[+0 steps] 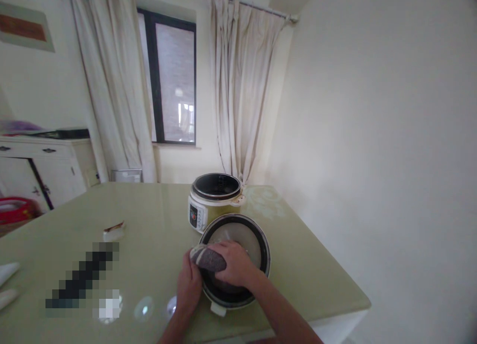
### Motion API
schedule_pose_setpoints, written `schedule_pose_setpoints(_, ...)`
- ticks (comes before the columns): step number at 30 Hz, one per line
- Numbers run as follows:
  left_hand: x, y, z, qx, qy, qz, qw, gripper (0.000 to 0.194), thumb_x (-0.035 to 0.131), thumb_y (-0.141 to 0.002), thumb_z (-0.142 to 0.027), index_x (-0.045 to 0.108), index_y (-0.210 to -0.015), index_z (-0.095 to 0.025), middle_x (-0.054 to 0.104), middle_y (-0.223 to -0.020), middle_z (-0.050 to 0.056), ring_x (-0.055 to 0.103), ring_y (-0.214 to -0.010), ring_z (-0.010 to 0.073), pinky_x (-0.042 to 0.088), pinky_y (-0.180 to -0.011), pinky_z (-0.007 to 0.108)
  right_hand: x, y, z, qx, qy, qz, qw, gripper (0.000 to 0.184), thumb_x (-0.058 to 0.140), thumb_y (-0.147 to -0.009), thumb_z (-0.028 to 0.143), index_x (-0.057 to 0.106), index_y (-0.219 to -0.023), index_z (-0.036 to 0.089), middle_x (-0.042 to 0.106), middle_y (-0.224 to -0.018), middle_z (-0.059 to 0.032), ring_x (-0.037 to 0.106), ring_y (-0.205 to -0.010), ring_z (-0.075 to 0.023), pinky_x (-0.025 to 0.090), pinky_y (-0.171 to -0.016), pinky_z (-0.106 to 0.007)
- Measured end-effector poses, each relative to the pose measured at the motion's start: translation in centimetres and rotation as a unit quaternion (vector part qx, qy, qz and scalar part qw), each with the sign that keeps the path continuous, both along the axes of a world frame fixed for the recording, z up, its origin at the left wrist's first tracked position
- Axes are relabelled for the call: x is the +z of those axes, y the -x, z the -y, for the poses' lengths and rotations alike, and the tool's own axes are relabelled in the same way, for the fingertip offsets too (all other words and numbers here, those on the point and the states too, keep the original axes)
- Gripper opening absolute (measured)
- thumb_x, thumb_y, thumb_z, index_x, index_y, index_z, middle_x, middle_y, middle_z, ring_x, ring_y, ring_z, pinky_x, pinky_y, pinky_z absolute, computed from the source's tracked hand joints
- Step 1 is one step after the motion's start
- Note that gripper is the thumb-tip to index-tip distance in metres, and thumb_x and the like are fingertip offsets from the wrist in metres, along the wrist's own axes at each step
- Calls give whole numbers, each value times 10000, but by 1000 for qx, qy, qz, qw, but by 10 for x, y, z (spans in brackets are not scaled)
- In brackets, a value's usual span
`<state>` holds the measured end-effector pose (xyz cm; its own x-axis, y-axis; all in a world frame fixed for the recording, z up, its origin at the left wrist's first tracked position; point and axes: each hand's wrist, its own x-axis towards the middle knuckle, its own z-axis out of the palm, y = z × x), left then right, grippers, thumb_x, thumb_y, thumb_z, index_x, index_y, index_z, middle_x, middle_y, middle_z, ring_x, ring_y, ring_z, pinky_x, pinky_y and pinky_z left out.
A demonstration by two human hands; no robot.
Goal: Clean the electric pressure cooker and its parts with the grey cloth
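We look from a single camera worn on the head, facing forward and down across the green tabletop [160,220]. Nearest to us, low in the frame, are our left hand [189,284], right hand [236,264] and the upturned cooker lid [259,244]. The electric pressure cooker [214,210] stands farther off; our wide view reaches the window [175,81] and right-hand wall [391,135].

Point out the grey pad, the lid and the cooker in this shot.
Grey pad [211,259]: head view, middle of its top.
Lid [254,244]: head view, grey inner face, right of its middle.
Cooker [215,212]: head view, outer wall, right of the control panel.
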<state>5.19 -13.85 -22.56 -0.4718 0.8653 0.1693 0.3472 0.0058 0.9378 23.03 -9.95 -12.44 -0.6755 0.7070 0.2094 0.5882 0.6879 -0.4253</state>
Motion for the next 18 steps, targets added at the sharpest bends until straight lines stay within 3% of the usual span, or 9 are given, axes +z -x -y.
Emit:
schedule_pose_setpoints(5,6,-3,3,8,3,7,1000,530,285,-1043,-561,563,-1312,-198,772,-1029,101,748,-943,290,568,-865,427,-14,-37,24,20,40,14,999,697,798,-707,345,698,-1397,342,755,-1265,-39,697,-1150,-315,514,-1050,-401)
schedule_pose_setpoints(10,4,-3,-2,19,-8,-5,1000,487,296,-1048,-510,583,-1305,-212,770,-1114,124,742,-1011,286,563,-920,431,2,-64,27,-58,23,69,996,723,767,-692,271,689,-1403,378,739,-1240,-46,698,-1122,-319,530,-1022,-416)
schedule_pose_setpoints(13,4,-1,-4,17,-13,-16,1000,466,293,-1053,-496,595,-1276,-219,776,-1087,120,748,-1003,283,569,-918,432,11,-64,16,-147,-30,84,985,811,738,-706,208,616,-1497,339,694,-1353,-91,645,-1211,-357,526,-1041,-463)
schedule_pose_setpoints(18,6,-1,-1,16,-11,-30,999,441,298,-1067,-470,592,-1277,-219,779,-1089,121,754,-1029,278,572,-908,407,-4,-39,-5,-245,-90,-67,963,826,688,-861,253,420,-1641,301,557,-1544,-105,521,-1396,-336,466,-1165,-475)
